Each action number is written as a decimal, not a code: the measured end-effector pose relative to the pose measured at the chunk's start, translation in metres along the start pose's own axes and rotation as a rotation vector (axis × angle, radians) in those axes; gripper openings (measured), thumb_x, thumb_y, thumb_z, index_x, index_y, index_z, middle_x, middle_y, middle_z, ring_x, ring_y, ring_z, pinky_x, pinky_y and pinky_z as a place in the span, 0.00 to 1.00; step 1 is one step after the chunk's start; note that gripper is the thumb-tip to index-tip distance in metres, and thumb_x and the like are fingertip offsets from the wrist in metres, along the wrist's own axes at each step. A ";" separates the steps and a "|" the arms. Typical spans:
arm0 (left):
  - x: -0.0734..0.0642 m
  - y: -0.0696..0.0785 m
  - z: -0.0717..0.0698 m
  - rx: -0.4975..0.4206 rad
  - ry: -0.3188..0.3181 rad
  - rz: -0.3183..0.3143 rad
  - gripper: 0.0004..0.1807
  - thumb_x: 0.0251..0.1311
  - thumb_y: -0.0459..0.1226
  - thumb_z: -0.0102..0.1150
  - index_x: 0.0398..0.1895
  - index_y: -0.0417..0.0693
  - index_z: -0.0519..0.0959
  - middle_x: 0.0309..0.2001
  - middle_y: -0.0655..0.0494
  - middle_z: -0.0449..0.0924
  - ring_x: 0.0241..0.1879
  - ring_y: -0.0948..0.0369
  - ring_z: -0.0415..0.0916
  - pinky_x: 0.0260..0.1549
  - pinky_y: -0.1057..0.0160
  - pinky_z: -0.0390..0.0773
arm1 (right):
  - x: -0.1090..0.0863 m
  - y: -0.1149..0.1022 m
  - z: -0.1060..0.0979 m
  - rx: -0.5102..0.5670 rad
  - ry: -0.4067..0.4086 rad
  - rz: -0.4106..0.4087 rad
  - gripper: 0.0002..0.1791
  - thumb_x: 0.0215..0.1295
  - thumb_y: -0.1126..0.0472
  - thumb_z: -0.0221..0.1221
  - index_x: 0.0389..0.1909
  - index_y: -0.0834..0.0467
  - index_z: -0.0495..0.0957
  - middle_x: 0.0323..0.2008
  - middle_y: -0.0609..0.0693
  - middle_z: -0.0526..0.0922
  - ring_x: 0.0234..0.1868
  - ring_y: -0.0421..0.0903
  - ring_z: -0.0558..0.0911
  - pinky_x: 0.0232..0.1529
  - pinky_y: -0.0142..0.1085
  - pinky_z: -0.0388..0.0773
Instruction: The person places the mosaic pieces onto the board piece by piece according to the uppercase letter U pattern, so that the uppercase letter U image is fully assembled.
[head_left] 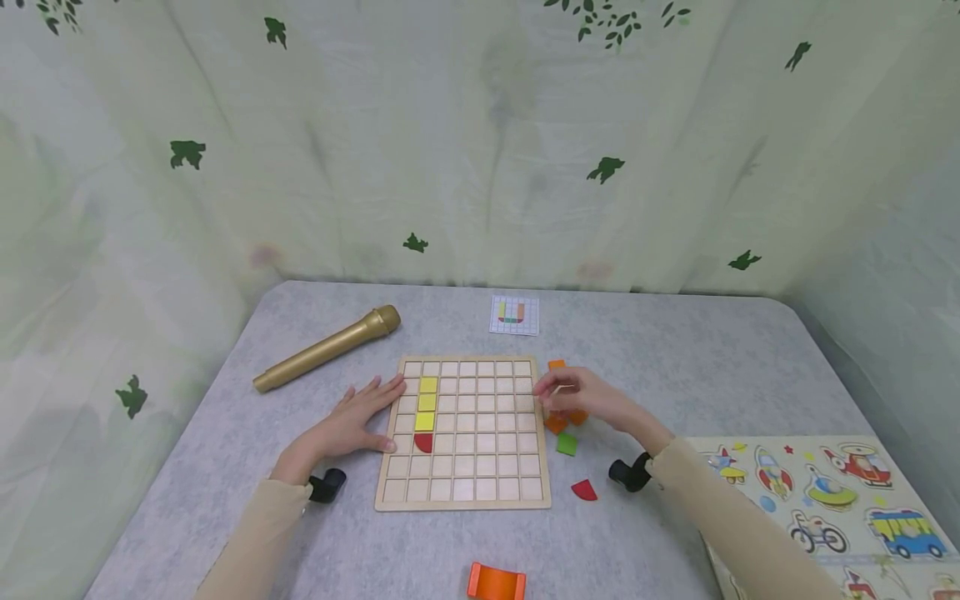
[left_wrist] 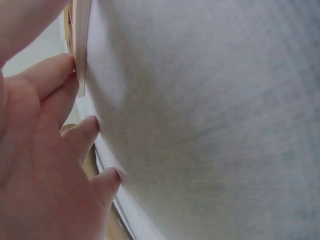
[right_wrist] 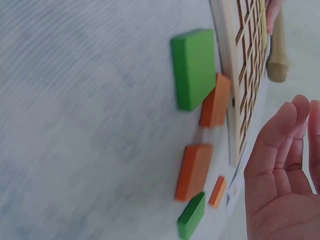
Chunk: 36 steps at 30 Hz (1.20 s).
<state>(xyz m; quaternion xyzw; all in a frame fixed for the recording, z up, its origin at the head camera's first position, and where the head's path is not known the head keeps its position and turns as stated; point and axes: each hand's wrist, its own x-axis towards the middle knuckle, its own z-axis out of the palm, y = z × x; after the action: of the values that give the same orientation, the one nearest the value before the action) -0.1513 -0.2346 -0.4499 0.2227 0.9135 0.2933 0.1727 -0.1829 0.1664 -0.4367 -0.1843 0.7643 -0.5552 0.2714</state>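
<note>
A wooden grid board (head_left: 480,506) lies in the middle of the table. Three yellow squares (head_left: 426,402) form a column in its left part, with a red quarter-circle piece (head_left: 423,442) directly below them. My left hand (head_left: 352,427) is spread flat along the board's left edge, fingertips and thumb touching its frame. Past the right edge, my right hand (head_left: 588,398) hovers over loose orange blocks (right_wrist: 194,172) and green blocks (right_wrist: 194,70), fingers loosely bent. Nothing shows between those fingers in the right wrist view. A second red quarter-circle piece (head_left: 584,490) lies closer to me.
A pattern card (head_left: 525,317) lies behind the board. To the left rests a gold microphone-shaped stick (head_left: 322,350). An orange curved block (head_left: 497,581) sits at the near edge. A picture puzzle board (head_left: 780,492) covers the right front corner, under my right sleeve.
</note>
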 end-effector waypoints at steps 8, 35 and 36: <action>0.000 0.001 0.000 0.002 0.000 -0.001 0.53 0.50 0.50 0.69 0.74 0.41 0.52 0.74 0.42 0.45 0.72 0.39 0.33 0.64 0.36 0.28 | -0.021 0.013 -0.014 -0.020 0.036 0.034 0.14 0.65 0.62 0.59 0.46 0.67 0.77 0.38 0.56 0.79 0.35 0.50 0.78 0.40 0.40 0.77; 0.004 -0.008 0.005 -0.007 0.014 0.005 0.54 0.48 0.51 0.70 0.75 0.43 0.52 0.75 0.44 0.45 0.72 0.41 0.33 0.64 0.37 0.29 | -0.037 0.024 0.000 -0.236 -0.105 -0.075 0.12 0.59 0.72 0.60 0.43 0.60 0.80 0.46 0.53 0.80 0.31 0.45 0.76 0.35 0.33 0.75; 0.004 -0.008 0.005 -0.006 0.014 0.003 0.54 0.48 0.51 0.70 0.75 0.43 0.52 0.75 0.44 0.45 0.72 0.41 0.33 0.64 0.37 0.29 | -0.037 0.023 0.000 -0.243 -0.103 -0.074 0.12 0.58 0.72 0.60 0.43 0.60 0.80 0.46 0.52 0.80 0.31 0.44 0.75 0.35 0.33 0.75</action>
<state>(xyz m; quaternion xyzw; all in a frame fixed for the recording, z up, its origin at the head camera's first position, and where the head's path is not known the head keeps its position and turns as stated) -0.1551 -0.2363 -0.4592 0.2218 0.9134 0.2979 0.1665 -0.1532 0.1950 -0.4508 -0.2722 0.8036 -0.4579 0.2655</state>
